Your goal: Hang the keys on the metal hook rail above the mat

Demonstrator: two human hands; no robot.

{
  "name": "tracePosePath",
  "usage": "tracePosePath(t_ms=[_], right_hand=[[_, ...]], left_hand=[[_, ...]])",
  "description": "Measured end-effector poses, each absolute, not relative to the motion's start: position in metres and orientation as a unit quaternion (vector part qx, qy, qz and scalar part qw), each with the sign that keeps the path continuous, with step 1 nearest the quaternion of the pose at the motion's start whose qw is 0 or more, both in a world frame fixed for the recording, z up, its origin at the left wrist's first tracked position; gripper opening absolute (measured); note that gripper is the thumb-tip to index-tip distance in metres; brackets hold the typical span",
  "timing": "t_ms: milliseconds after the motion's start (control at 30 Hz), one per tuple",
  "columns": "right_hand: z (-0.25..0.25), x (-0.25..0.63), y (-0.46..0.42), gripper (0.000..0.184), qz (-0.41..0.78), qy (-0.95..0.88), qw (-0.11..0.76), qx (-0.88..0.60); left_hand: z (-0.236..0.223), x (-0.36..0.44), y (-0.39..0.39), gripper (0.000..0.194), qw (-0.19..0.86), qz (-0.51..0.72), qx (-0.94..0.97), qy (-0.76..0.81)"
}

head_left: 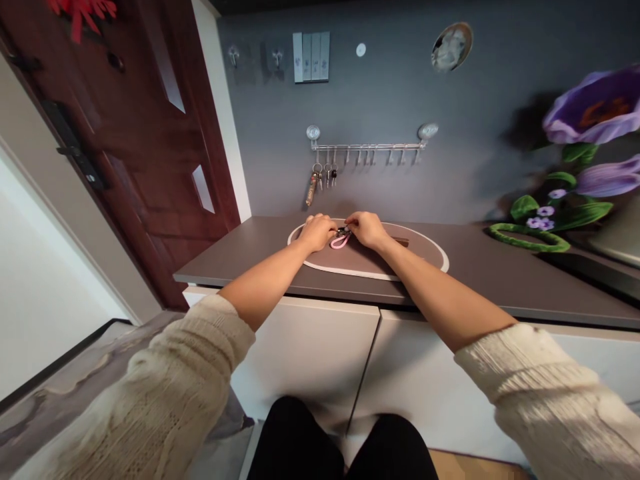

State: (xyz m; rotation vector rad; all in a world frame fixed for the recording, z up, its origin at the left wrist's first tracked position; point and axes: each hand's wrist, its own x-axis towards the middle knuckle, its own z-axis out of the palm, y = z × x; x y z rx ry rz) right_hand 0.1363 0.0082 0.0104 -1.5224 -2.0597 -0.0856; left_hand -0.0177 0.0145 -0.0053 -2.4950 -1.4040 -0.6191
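My left hand (319,232) and my right hand (367,229) meet over an oval brown mat with a white rim (360,272) on the counter. Between them is a keychain with a pink loop strap (341,241) and small dark metal parts. The fingers of both hands are closed on it, left and right of the metal parts. What exactly each fingertip pinches is too small to make out. Partly behind my right wrist, a brown strip-like object (401,241) lies on the mat.
On the wall, a hook rail (373,147) carries several keys and a brown tag (311,189) at its left end. Purple flowers (595,110) and a green ring (530,238) stand at the right. A dark red door (150,133) is on the left. White cabinet doors (305,353) are below the counter (480,280).
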Motion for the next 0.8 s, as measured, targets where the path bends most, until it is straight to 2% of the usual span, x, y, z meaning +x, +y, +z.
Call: tracePosePath(t_ms=[800], right_hand=[[0.0111, 0.1344, 0.0071, 0.024, -0.050, -0.788, 0.241, -0.565]], left_hand=[[-0.0025, -0.0186, 0.0124, 0.020, 0.132, -0.317, -0.815, -0.467]])
